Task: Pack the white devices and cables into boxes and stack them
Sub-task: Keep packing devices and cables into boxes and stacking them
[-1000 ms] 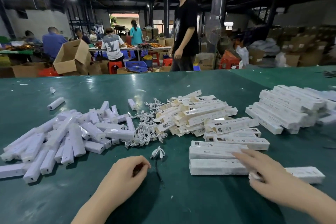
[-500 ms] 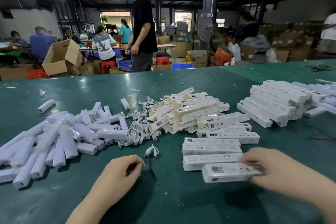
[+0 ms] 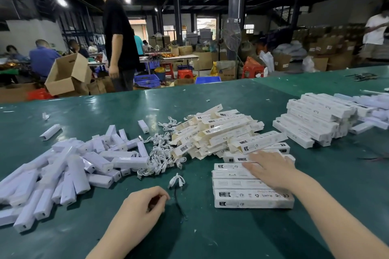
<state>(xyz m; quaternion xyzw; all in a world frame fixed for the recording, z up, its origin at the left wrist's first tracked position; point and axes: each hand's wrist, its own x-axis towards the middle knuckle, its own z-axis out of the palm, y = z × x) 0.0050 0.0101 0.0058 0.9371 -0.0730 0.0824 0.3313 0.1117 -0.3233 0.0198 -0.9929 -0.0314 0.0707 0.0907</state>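
A heap of white bar-shaped devices (image 3: 69,166) covers the left of the green table (image 3: 210,237). White coiled cables (image 3: 160,153) lie beside it, and one loose cable (image 3: 176,181) sits nearer me. Behind them is a pile of flat unfolded boxes (image 3: 221,130). A row of packed boxes (image 3: 252,198) lies side by side in front of me. My right hand (image 3: 271,169) rests flat with straight fingers on top of that row. My left hand (image 3: 141,208) rests on the table with fingers curled; what it holds, if anything, is hidden.
A tall stack of packed boxes (image 3: 315,118) stands at the right, with more white devices (image 3: 374,111) behind it. A person in a black shirt (image 3: 120,33) stands past the table's far edge. Cardboard cartons (image 3: 67,73) and other workers fill the background.
My right hand slid a packed box in from the right, set it at the near end of the row, and now lies flat on the row. The standing person walked left.
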